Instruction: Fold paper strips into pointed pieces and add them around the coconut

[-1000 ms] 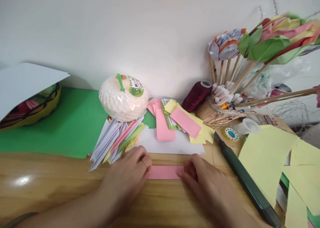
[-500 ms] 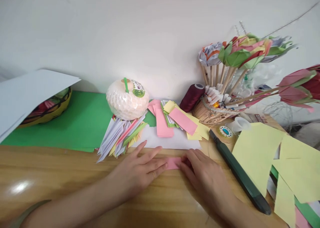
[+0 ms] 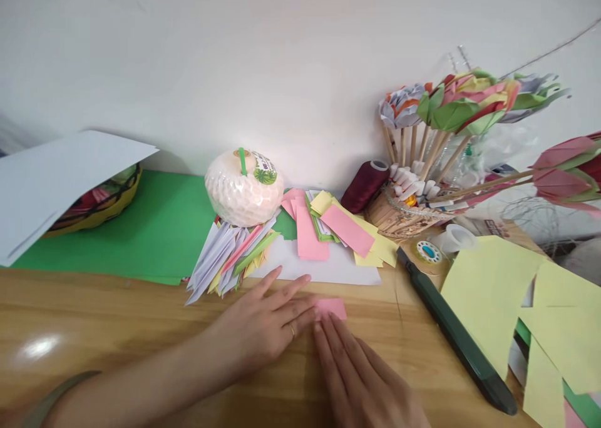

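Observation:
A small piece of pink paper lies flat on the wooden table, partly covered by fingers. My left hand, with a ring on one finger, rests palm down with its fingers spread; two fingertips press the paper's left end. Stretched flat, the fingers of my right hand touch the paper's near edge beside the left fingertips. Just beyond lie a white sheet and a pile of pink paper strips. A bundle of folded paper pieces sits beyond my left hand.
Behind stands a wrapped coconut on green sheets. Right of my hands lies a dark green utility knife, beside yellow paper. A maroon thread spool leans near a basket of paper flowers.
My right hand has moved from the paper's right end, where its fingers were bent, down and left to its near edge, fingers now stretched out. The left hand stays on the paper.

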A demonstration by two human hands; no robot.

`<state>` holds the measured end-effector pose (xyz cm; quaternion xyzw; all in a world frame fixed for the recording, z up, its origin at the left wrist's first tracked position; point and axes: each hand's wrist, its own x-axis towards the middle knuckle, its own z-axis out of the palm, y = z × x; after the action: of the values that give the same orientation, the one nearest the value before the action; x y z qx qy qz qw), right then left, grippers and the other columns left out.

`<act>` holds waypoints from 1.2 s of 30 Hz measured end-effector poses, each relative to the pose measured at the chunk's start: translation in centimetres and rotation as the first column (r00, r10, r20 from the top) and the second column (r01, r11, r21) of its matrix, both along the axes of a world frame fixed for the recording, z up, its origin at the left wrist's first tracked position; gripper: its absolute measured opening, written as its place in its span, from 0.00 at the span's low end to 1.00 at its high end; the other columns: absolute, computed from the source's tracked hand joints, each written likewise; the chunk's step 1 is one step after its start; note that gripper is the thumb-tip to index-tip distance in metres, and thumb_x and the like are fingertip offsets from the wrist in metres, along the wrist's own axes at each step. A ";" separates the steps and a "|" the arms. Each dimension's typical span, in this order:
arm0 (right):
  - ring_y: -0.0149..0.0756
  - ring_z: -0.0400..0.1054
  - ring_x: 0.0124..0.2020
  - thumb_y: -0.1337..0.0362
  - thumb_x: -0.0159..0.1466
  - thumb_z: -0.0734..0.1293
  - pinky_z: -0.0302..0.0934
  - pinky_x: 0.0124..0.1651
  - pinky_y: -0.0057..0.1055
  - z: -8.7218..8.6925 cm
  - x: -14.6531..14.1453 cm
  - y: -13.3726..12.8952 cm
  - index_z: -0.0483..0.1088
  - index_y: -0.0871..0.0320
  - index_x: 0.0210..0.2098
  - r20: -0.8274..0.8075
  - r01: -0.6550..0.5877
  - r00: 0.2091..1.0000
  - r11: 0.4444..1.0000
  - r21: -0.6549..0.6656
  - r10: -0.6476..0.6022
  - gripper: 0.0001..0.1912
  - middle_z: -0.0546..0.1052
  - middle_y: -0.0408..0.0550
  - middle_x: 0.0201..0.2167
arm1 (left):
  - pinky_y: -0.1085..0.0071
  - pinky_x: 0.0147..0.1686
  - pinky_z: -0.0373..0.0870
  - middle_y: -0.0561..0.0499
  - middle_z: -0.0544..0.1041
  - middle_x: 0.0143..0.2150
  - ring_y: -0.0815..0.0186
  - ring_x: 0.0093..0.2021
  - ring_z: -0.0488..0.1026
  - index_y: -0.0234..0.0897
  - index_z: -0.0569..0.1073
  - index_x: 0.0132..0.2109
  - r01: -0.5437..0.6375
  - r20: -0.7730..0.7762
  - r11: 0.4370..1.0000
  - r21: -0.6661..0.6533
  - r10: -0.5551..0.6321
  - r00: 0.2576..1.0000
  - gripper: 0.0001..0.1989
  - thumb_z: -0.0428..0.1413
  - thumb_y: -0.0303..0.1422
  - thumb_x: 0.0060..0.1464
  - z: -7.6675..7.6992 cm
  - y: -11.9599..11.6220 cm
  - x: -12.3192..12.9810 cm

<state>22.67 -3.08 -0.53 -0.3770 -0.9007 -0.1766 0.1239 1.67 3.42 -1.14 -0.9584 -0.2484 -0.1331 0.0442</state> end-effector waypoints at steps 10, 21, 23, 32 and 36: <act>0.41 0.68 0.52 0.75 0.57 0.56 0.67 0.47 0.30 0.3 0.5 0.1 0.69 0.67 0.51 0.024 0.007 1.000 0.999 -0.039 -0.006 0.23 0.74 0.59 0.50 | 0.52 0.62 0.41 0.53 0.71 0.57 0.58 0.62 0.57 0.37 0.68 0.56 0.027 -0.041 0.992 0.125 -0.022 0.999 0.15 0.43 0.31 0.67 0.3 -0.5 -0.7; 0.44 0.75 0.41 0.78 0.57 0.53 0.70 0.40 0.34 1.9 0.7 1.2 0.74 0.71 0.42 0.006 0.110 0.994 0.992 0.064 -0.110 0.21 0.78 0.60 0.42 | 0.57 0.64 0.39 0.52 0.68 0.60 0.62 0.66 0.50 0.41 0.68 0.57 -0.024 -0.169 0.989 0.149 0.050 0.984 0.17 0.47 0.35 0.63 1.6 -2.1 -4.8; 0.45 0.73 0.45 0.77 0.58 0.53 0.70 0.42 0.35 2.2 0.3 1.4 0.73 0.71 0.43 -0.026 0.093 0.995 0.993 0.073 -0.092 0.22 0.77 0.60 0.44 | 0.56 0.64 0.38 0.52 0.67 0.60 0.62 0.66 0.50 0.41 0.68 0.57 -0.024 -0.167 0.990 0.139 0.048 0.985 0.17 0.47 0.35 0.63 1.4 -2.1 -4.7; 0.44 0.69 0.51 0.75 0.59 0.54 0.68 0.48 0.34 0.5 -0.8 0.8 0.70 0.69 0.48 -0.053 -0.093 0.994 0.995 -0.021 0.092 0.22 0.75 0.58 0.49 | 0.56 0.64 0.42 0.51 0.64 0.62 0.60 0.66 0.50 0.39 0.64 0.60 -0.027 -0.190 0.995 0.101 0.046 0.981 0.19 0.47 0.34 0.64 0.2 -2.1 -5.0; 0.48 0.70 0.49 0.77 0.56 0.55 0.69 0.45 0.36 0.5 0.6 0.4 0.69 0.73 0.49 0.093 0.053 0.994 0.998 0.024 -0.055 0.24 0.73 0.64 0.51 | 0.58 0.63 0.41 0.52 0.64 0.62 0.61 0.65 0.52 0.39 0.63 0.61 -0.028 -0.191 0.996 0.084 0.043 0.981 0.19 0.46 0.33 0.64 0.5 -2.1 -5.0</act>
<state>23.31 -2.73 -0.05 -0.3911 -0.8932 -0.2070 0.0806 -3.31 1.35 -0.62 -0.9596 -0.2546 -0.0490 0.1090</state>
